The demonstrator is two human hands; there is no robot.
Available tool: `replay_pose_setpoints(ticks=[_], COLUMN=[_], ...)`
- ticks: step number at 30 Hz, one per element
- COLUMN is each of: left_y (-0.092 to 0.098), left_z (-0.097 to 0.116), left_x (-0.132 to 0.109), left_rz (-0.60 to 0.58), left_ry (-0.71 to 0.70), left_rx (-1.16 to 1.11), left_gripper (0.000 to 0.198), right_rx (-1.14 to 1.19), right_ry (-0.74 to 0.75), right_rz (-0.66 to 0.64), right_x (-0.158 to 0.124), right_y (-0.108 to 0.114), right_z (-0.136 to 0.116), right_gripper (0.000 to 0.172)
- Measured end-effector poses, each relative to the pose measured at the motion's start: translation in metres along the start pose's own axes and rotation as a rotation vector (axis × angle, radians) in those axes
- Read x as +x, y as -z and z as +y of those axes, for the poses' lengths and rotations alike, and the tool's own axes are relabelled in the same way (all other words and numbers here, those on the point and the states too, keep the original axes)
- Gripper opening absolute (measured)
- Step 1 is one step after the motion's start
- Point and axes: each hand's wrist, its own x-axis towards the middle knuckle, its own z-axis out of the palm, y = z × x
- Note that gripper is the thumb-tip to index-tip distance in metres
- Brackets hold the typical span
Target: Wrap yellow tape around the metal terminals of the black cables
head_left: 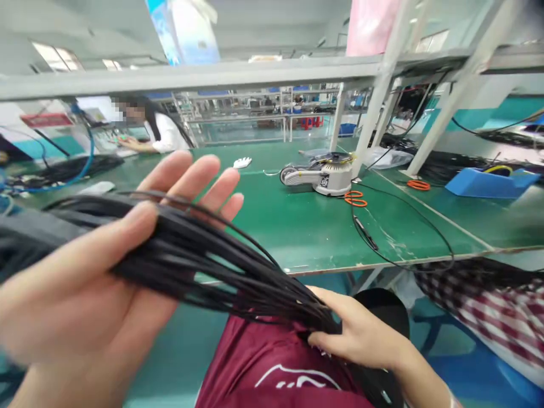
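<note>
A thick bundle of black cables (221, 260) runs across the view, from the left edge down to the lap. My left hand (127, 255) is under the bundle at the left, palm up, with the thumb over the cables and the fingers stretched out and apart behind them. Near the lower middle, my right hand (357, 328) wraps round the narrower end of the same bundle, above the maroon clothing (272, 362). The tips of the cables near my right hand are partly hidden.
On the green table (263, 221) stand a grey round machine (334, 175), orange-handled scissors (356, 198) and a black tool (366, 232). A blue bin (488, 182) is at the right. Another person (164, 130) sits across the table. Checkered cloth (497, 306) lies lower right.
</note>
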Motion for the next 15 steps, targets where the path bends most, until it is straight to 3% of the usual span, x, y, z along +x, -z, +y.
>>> replay_pose_setpoints(ticks=[2,4,7,9,12,15], left_y=[-0.027,-0.046,-0.063,-0.068,-0.069,-0.066], left_z=[0.010,0.018,0.025,0.028,0.029,0.025], left_x=[0.016,0.026,0.033,0.036,0.042,0.052], left_rz=[-0.175,-0.255,-0.304,-0.321,-0.311,-0.297], left_ry=[-0.006,-0.012,-0.075,-0.082,-0.040,-0.016], left_rx=[0.118,0.190,0.262,0.310,0.354,0.372], left_gripper=[0.045,0.047,0.049,0.050,0.048,0.041], right_rx=[0.105,0.196,0.236,0.245,0.346,0.518], right_ry=[0.131,0.282,0.404,0.368,0.285,0.221], right_rz=[0.185,0.396,0.504,0.494,0.344,0.261], right_x=[0.015,0.033,0.063,0.080,0.094,0.095], right_y=[-0.002,-0.004,-0.008,-0.005,0.009,0.025], right_z=[-0.008,-0.021,-0.044,-0.053,-0.054,-0.048], right_gripper=[0.051,0.033,0.028,0.024,0.011,0.013])
